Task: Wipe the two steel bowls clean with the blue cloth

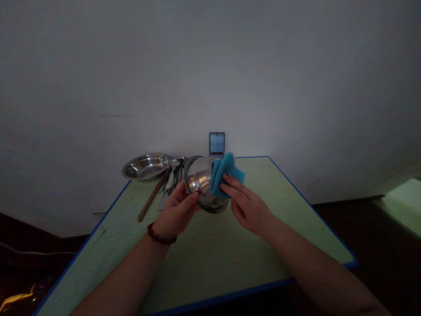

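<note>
My left hand (176, 213) grips the rim of a shiny steel bowl (201, 182), held tilted on its side above the table with its inside facing left. My right hand (247, 205) presses a blue cloth (222, 173) against the bowl's outer side, fingers closed on the cloth. A dark red bead bracelet sits on my left wrist.
A pale green table (210, 250) with a blue edge stands against a white wall. At its far left lie a second steel bowl (147, 166), a wooden stick (151, 197) and several metal utensils (173, 180). A small phone (217, 144) leans on the wall.
</note>
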Tool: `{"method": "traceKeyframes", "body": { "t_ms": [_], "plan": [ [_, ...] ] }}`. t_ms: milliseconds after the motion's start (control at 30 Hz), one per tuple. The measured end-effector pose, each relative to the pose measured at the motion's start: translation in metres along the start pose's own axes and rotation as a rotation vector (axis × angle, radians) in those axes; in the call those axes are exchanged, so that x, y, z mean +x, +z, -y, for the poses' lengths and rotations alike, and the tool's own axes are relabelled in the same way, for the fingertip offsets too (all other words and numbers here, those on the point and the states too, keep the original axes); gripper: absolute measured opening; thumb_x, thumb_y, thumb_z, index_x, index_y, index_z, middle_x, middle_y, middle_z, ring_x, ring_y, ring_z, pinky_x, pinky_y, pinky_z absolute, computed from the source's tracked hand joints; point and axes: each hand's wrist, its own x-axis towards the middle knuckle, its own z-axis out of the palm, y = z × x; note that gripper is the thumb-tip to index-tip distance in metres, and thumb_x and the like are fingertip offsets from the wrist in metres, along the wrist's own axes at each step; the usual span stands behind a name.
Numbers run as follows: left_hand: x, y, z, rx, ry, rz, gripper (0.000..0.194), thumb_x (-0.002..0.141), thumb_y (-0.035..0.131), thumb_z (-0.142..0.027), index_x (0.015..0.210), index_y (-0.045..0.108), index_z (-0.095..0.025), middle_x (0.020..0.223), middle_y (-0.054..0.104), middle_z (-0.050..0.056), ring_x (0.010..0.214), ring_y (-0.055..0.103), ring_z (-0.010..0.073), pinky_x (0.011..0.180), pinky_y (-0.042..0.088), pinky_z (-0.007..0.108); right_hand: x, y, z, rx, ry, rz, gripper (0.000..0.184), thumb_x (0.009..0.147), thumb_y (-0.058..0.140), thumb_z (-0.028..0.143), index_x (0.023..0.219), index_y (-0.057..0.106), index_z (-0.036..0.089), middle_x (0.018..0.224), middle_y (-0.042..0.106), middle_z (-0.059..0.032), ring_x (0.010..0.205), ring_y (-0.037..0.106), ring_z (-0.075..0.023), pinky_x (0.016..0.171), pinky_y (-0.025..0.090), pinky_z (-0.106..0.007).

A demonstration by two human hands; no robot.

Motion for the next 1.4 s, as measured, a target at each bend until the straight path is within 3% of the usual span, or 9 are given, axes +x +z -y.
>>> {"method": "traceKeyframes", "body": {
  "t_ms": [167,400,633,900,1000,1133,1200,1400],
  "plan": [
    [0.000,-0.001,0.001,0.028,0.008,0.027,0.035,0.071,0.068,-0.019,0.105,0.061,-0.025,0.095,0.071,0.001,0.082,0.066,0.0175,0.072,0.054,0.029,0.001,0.000,0.001,-0.010,0.007,-0.002,0.058,0.085,0.036,0.004,0.139,0.024,0.022,0.138,0.039,-0.0119,0.132,0.029,-0.0198,0.105,0.034,-0.044],
    [0.002,-0.005,0.005,0.095,0.046,0.053,0.031,0.068,0.071,-0.020,0.098,0.064,-0.024,0.089,0.073,0.000,0.080,0.066,0.0152,0.070,0.052,0.023,0.000,0.001,0.001,-0.014,0.027,-0.006,0.058,0.085,0.035,0.004,0.139,0.024,0.022,0.140,0.037,-0.0107,0.133,0.028,-0.0191,0.106,0.034,-0.043],
    [0.002,-0.006,0.006,0.169,0.083,0.062,0.030,0.070,0.069,-0.019,0.100,0.063,-0.024,0.097,0.071,0.002,0.092,0.064,0.0177,0.083,0.048,0.028,0.000,0.001,0.002,-0.012,0.047,-0.006,0.059,0.084,0.035,0.005,0.140,0.024,0.023,0.141,0.036,-0.0093,0.133,0.028,-0.0191,0.105,0.034,-0.044],
    [0.001,0.000,0.003,0.275,0.102,0.077,0.029,0.070,0.069,-0.016,0.098,0.063,-0.022,0.096,0.070,0.003,0.092,0.063,0.0177,0.085,0.048,0.030,-0.001,0.003,-0.002,-0.036,0.101,-0.038,0.060,0.084,0.034,0.005,0.139,0.022,0.024,0.140,0.037,-0.0099,0.132,0.030,-0.0192,0.105,0.035,-0.045],
    [0.000,0.004,-0.001,0.331,0.097,0.074,0.024,0.069,0.068,-0.015,0.093,0.064,-0.021,0.080,0.069,0.000,0.078,0.063,0.0147,0.077,0.049,0.028,-0.001,0.004,-0.002,-0.036,0.132,-0.046,0.058,0.084,0.034,0.005,0.139,0.023,0.023,0.140,0.037,-0.0106,0.131,0.031,-0.0193,0.104,0.035,-0.044],
    [-0.001,0.006,-0.005,0.436,0.065,0.056,0.012,0.069,0.068,-0.015,0.080,0.063,-0.019,0.054,0.054,-0.007,0.046,0.049,0.0056,0.044,0.043,0.016,-0.001,0.005,-0.002,-0.027,0.179,-0.068,0.056,0.086,0.034,0.007,0.138,0.024,0.022,0.139,0.038,-0.0111,0.130,0.032,-0.0196,0.104,0.036,-0.044],
    [-0.001,0.005,-0.004,0.442,0.039,0.058,0.015,0.068,0.068,-0.015,0.082,0.062,-0.018,0.058,0.058,-0.005,0.043,0.047,0.0047,0.040,0.041,0.015,-0.001,0.006,-0.003,-0.025,0.193,-0.078,0.055,0.086,0.034,0.008,0.138,0.024,0.023,0.139,0.038,-0.0109,0.130,0.034,-0.0197,0.103,0.037,-0.045],
    [0.000,0.003,0.000,0.402,0.024,0.087,0.023,0.069,0.067,-0.017,0.091,0.063,-0.019,0.082,0.068,0.002,0.070,0.062,0.0140,0.054,0.056,0.024,0.001,0.006,-0.005,-0.003,0.199,-0.125,0.056,0.087,0.033,0.009,0.140,0.020,0.024,0.139,0.039,-0.0102,0.128,0.037,-0.0198,0.102,0.038,-0.042]
  ]
}}
